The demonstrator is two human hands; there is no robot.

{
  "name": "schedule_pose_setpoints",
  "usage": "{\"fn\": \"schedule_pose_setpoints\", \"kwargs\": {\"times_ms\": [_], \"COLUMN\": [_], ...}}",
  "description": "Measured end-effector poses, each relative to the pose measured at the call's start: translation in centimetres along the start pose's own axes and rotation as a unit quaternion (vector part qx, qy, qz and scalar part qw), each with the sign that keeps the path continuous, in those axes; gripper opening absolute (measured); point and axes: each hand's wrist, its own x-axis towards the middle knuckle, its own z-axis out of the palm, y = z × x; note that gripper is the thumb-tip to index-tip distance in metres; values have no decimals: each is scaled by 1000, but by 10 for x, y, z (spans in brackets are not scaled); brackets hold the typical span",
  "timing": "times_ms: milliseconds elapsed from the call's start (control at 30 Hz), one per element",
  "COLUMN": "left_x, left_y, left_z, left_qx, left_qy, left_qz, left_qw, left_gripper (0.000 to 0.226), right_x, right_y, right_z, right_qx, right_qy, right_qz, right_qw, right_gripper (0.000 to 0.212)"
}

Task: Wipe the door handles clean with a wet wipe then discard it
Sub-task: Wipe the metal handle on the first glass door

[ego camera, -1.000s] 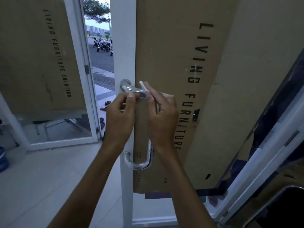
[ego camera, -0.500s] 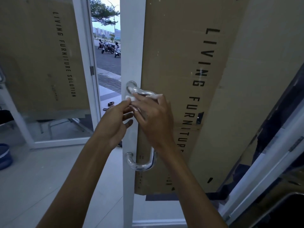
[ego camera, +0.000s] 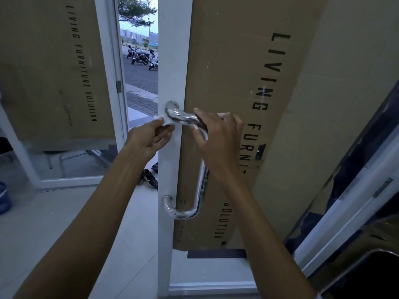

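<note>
The wet wipe [ego camera: 165, 123] is now threaded behind the upper bend of the chrome pull handle [ego camera: 200, 169], which is mounted on the white door stile [ego camera: 173, 61]. Half a second ago both hands worked close together in front of the bend; they have since separated, so the wipe is stretched across the tube like a strap. The left hand [ego camera: 149, 137] sits at 9 o'clock from the bend, its grip closed narrowly on the visible white end of the wipe. The right hand [ego camera: 218, 139] lies at 3 o'clock, thumb [ego camera: 197, 129] resting on the tube and fingers curled behind it; a white strip [ego camera: 224, 115] shows above its knuckles, probably the other end of the wipe, so its grip appears closed on that end, though the contact itself is hidden. This arrangement suggests the wiping step has begun at the top of the handle. The vertical bar and the lower bend at 6 o'clock carry no wipe and are judged still to be cleaned. The cardboard sheet [ego camera: 237, 83] behind the glass lies just beside the handle. No bin for discarding is visible.
</note>
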Motion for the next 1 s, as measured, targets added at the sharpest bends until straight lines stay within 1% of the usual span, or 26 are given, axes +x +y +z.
{"fn": "schedule_pose_setpoints", "kwargs": {"times_ms": [133, 200, 300, 433, 500, 567, 633, 733, 800, 833, 900, 1000], "left_x": [-4, -9, -16, -14, -17, -21, -24, -27, -34, -38, -46, -47], "left_y": [10, 5, -3, 5, 3, -2, -3, 3, -2, -7, -14, -11], "left_z": [13, 17, 17, 18, 19, 16, 12, 13, 16, 18, 19, 18], "left_qx": [-71, -65, -60, -75, -50, -29, -33, -53, -30, -9, 18, -14], "left_qy": [-23, -37, -67, -24, -20, -39, -53, -43, -43, -56, -87, -73], "left_qz": [-2, -10, -29, 19, 34, 38, 29, 25, 21, 17, 10, 10], "left_qw": [997, 997, 996, 997, 998, 998, 998, 997, 998, 998, 996, 997], "left_gripper": [22, 23, 16, 9, 10, 15, 19, 23, 25, 25, 25, 26], "right_x": [3, 4, 4, 3, 3, 4, 5, 5, 5, 6, 8, 9], "right_y": [-2, -1, 0, -3, -3, -2, -2, -1, 0, 0, 2, 7], "right_z": [-2, -4, -6, -8, -7, -6, -6, -7, -9, -11, -14, -22], "right_qx": [-8, -4, 3, 19, 13, 9, 5, 8, 13, 13, 12, 19], "right_qy": [6, 11, 27, 33, 30, 29, 26, 9, -8, -19, -54, -124], "right_qz": [10, 8, 2, 8, 10, 11, 11, 17, 20, 22, 22, 19], "right_qw": [1000, 1000, 1000, 999, 999, 999, 1000, 1000, 1000, 1000, 998, 992], "right_gripper": [38, 36, 34, 31, 30, 30, 31, 32, 33, 34, 41, 53]}}
